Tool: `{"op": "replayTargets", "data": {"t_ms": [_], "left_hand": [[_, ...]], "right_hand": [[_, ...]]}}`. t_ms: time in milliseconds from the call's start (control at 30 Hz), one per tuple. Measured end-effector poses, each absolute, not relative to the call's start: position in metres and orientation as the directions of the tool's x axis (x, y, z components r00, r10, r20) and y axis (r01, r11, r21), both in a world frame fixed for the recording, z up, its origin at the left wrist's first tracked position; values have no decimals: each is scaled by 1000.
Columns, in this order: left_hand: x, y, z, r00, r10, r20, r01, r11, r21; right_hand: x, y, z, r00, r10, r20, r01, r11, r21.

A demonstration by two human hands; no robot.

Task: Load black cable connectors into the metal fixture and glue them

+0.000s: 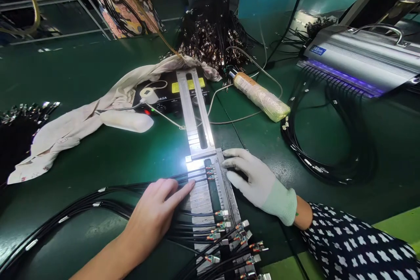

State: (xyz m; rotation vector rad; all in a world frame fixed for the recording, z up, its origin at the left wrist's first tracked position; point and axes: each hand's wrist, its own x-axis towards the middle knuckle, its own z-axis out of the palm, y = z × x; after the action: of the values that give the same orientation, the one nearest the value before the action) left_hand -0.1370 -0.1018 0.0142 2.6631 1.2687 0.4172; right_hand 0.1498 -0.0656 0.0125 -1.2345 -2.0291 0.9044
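My left hand [160, 205] is bare, one finger stretched onto the black cables [201, 179] that lie across a slotted metal fixture [215, 190]; its other fingers curl and are partly hidden. Wearing a white glove with a pale green cuff, my right hand [254, 179] rests its spread fingertips against the fixture's right edge. Small metal connectors [222, 213] with coloured wire ends sit along the fixture's right side. More cable ends [244, 238] overlap at its near end. A long slotted metal bar [197, 113] runs away from the fixture, near a bright light.
Behind the bar stands a black control box [164, 104] with a white cloth [78, 122] draped beside it. A wrapped cylindrical tool [260, 96] lies right of it. Coiled cables [305, 162] lead to a purple-lit lamp unit [364, 59]. A cable heap [210, 26] and another person [126, 4] are behind.
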Motion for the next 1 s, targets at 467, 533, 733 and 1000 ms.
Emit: {"op": "replayTargets", "data": {"t_ms": [467, 533, 733, 1000], "left_hand": [[-131, -107, 35, 577, 816, 21, 581, -429, 691], [-137, -102, 29, 528, 844, 98, 616, -460, 639], [-142, -99, 29, 564, 818, 111, 609, -503, 614], [-138, -96, 30, 682, 723, 110, 612, -647, 456]], "right_hand": [[150, -66, 9, -394, 902, 176, 523, 378, -764], [150, -66, 9, -392, 903, 177, 522, 377, -766], [151, -66, 8, -390, 903, 181, 508, 375, -775], [151, -66, 10, -387, 908, 160, 517, 357, -778]]}}
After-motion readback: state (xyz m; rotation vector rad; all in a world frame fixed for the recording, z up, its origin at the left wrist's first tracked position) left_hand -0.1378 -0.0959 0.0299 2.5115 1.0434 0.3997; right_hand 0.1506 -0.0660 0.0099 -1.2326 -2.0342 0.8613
